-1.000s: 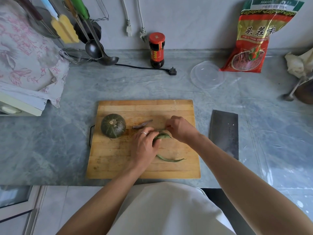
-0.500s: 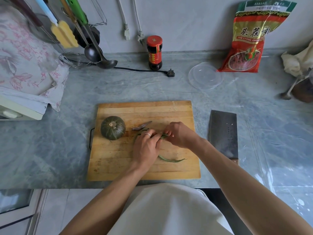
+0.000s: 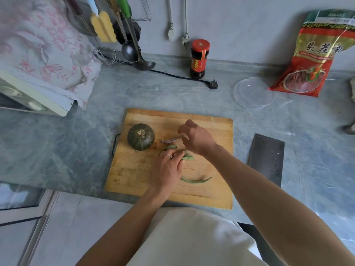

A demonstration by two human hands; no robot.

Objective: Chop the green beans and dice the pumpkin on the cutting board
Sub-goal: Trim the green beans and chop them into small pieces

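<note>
A wooden cutting board [image 3: 134, 179] lies on the counter. A small dark green pumpkin [image 3: 140, 136] sits whole at its left. Beside it lies a purplish pod [image 3: 170, 140]. My left hand [image 3: 167, 169], with a ring, holds a small bunch of green beans [image 3: 188, 157] against the middle of the board, thumb and fingertips on them. One more curved green bean [image 3: 196, 180] lies loose nearer to me. My right hand [image 3: 196, 138] hovers over the purplish pod's right end with curled fingers; whether it pinches anything is blurred.
A cleaver [image 3: 267, 158] lies flat on the counter right of the board. Behind are a clear plastic lid [image 3: 253, 93], a red-capped sauce jar [image 3: 199, 58], a black plug and cord [image 3: 214, 85], a red food bag [image 3: 311, 60], and hanging ladles [image 3: 132, 48] at the back left.
My right hand has let go of the beans and moved up the board to the purplish pod. My left hand stays on the bean bunch. The camera has shifted slightly.
</note>
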